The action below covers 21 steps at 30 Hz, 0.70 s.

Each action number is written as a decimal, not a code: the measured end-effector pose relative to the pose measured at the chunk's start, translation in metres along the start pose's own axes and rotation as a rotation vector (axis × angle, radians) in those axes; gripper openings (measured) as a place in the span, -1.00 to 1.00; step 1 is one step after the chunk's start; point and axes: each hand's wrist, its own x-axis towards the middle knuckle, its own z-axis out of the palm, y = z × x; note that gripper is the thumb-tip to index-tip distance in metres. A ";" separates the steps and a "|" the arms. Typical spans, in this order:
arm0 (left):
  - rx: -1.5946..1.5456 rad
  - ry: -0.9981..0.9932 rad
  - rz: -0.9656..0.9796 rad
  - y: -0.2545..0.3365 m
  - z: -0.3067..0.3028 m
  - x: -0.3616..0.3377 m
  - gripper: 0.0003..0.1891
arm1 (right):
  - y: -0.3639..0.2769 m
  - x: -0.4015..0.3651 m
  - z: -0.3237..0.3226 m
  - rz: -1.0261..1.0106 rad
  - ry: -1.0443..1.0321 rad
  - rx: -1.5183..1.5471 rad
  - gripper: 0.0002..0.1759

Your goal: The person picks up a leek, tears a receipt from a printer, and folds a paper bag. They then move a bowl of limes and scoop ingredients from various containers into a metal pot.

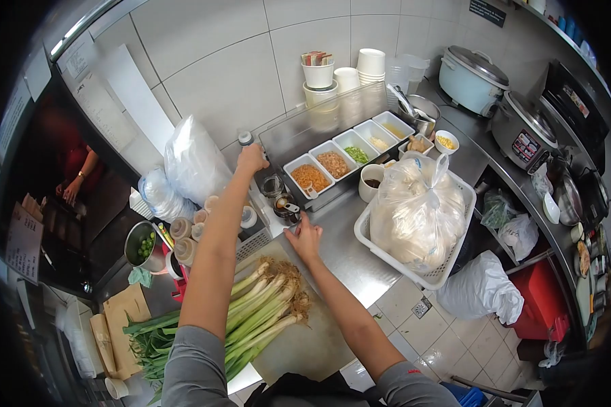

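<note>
My left hand (pixel 252 159) reaches to the back left corner of the steel condiment station (pixel 278 146), beside a grey-capped bottle (pixel 245 138). Its fingers curl downward there, and what they hold is hidden. Near the front of the small glass jars, my right hand (pixel 305 240) has thumb and forefinger apart. One jar with a metal lid (pixel 289 211) stands just beyond those fingertips. Below my forearms, a bunch of leeks (pixel 261 308) with roots attached lies on a cutting board (pixel 299 353). White tubs of chopped toppings (pixel 332 163) sit in the station.
A white basket (pixel 424 275) bearing a large tied plastic bag (pixel 417 214) stands at the right. Squeeze bottles (pixel 183 239) and a bowl of green limes (pixel 142 244) are at the left. Two rice cookers (pixel 472 78) occupy the back right. Another person's hand (pixel 71 191) shows at far left.
</note>
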 end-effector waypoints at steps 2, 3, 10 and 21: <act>-0.010 -0.051 -0.053 0.009 -0.003 0.000 -0.45 | 0.001 0.001 -0.001 -0.003 0.002 0.002 -0.18; -0.015 -0.080 -0.083 0.012 -0.004 -0.001 -0.44 | 0.001 0.000 0.000 -0.002 -0.001 0.003 -0.17; -0.096 0.175 0.202 -0.008 -0.070 -0.066 -0.56 | 0.018 0.003 0.000 -0.025 -0.013 0.150 -0.32; -0.480 -0.021 -0.296 -0.209 -0.112 -0.286 -0.83 | -0.099 0.050 -0.036 -0.339 -0.064 0.157 -0.83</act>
